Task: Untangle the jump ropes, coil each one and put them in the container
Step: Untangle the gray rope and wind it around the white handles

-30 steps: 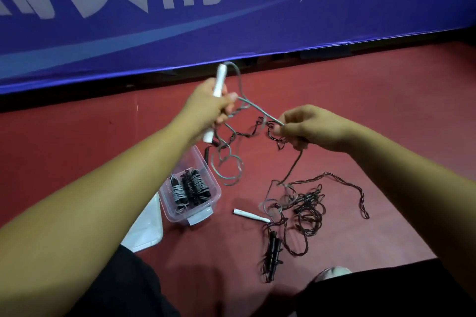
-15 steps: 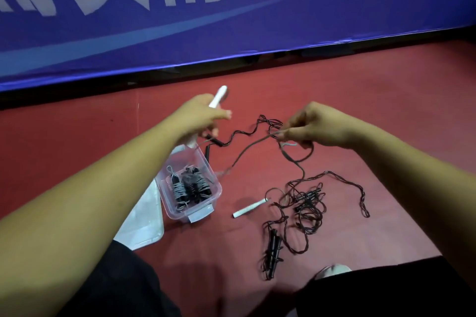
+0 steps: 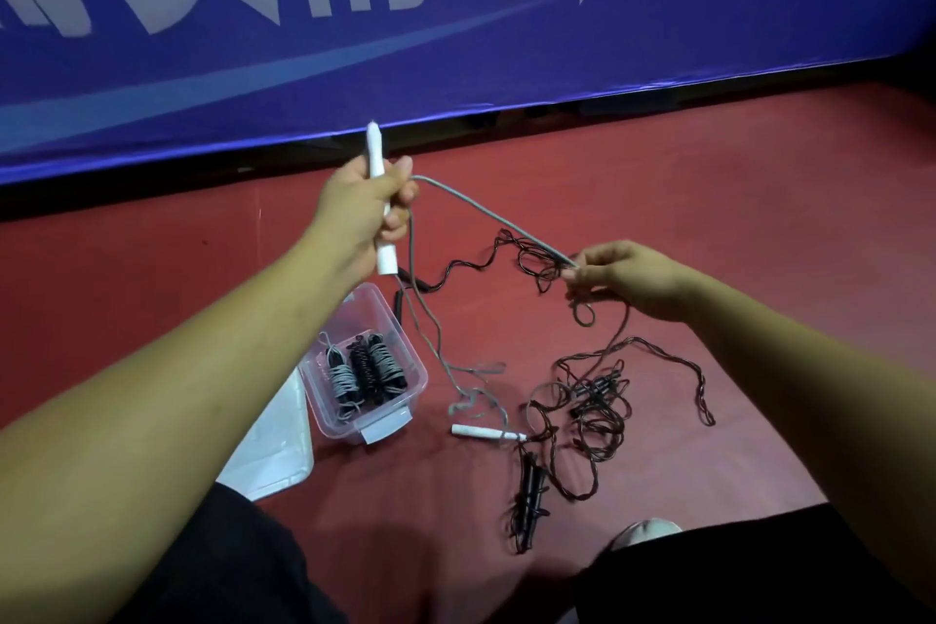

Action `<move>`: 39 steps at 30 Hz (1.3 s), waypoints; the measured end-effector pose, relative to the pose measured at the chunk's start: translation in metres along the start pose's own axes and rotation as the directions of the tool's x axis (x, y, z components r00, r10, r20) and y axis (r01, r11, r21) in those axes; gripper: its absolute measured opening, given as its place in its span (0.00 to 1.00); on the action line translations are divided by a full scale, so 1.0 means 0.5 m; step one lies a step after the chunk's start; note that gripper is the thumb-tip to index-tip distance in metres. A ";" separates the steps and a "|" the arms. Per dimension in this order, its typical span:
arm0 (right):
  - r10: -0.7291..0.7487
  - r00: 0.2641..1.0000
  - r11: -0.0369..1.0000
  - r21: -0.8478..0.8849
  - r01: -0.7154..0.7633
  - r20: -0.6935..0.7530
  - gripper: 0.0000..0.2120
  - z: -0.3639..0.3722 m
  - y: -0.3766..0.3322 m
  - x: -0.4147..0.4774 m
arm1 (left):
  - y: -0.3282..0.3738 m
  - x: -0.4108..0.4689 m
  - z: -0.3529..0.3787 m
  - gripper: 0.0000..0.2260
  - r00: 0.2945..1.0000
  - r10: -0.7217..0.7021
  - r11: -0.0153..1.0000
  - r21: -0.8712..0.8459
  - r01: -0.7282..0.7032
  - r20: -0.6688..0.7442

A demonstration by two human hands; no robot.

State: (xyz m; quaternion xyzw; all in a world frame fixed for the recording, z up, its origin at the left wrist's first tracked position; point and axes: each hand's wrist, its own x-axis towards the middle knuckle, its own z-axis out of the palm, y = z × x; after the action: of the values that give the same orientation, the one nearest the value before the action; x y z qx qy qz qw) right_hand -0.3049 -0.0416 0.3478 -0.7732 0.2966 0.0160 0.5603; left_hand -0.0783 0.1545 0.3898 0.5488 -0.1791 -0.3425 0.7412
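Note:
My left hand (image 3: 362, 203) grips a white jump-rope handle (image 3: 377, 152) held upright above the floor. A grey rope (image 3: 499, 220) runs taut from that hand to my right hand (image 3: 628, 276), which pinches it along with a dark strand. Another length of grey rope hangs down to the second white handle (image 3: 486, 432) lying on the floor. A tangle of black ropes (image 3: 592, 400) with black handles (image 3: 529, 484) lies in front of me. The clear plastic container (image 3: 400, 400) holds three coiled ropes (image 3: 362, 370).
A white lid (image 3: 273, 451) lies on the red floor left of the container. A blue banner with white lettering (image 3: 456, 15) stands along the far side. My knees in black clothing and a shoe tip (image 3: 646, 530) are at the bottom edge.
My left hand has lifted the white handle up and away from the container, turning it upright. The grey rope is now stretched tight between both hands. My right hand has moved down and to the right.

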 end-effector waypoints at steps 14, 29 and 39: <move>-0.323 0.946 0.895 -0.314 0.316 0.033 0.06 0.089 -0.156 -0.019 | -0.052 -0.062 0.072 0.09 0.878 -0.233 0.742 0.660 -0.118 0.419; -0.387 0.893 0.763 -0.623 0.171 -0.229 0.09 0.010 -0.031 0.022 | -0.023 0.013 -0.016 0.11 0.999 -0.026 0.895 0.444 0.042 -0.042; -0.157 0.926 0.975 -0.205 0.089 -0.343 0.11 -0.035 -0.018 -0.004 | -0.022 0.028 -0.098 0.04 0.983 -0.139 0.765 0.618 0.182 -0.117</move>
State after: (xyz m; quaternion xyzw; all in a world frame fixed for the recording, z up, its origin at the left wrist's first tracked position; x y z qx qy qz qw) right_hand -0.3077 -0.0541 0.3628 -0.8294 0.3410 -0.1322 0.4223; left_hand -0.0402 0.1767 0.3617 0.7877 -0.2112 -0.3076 0.4902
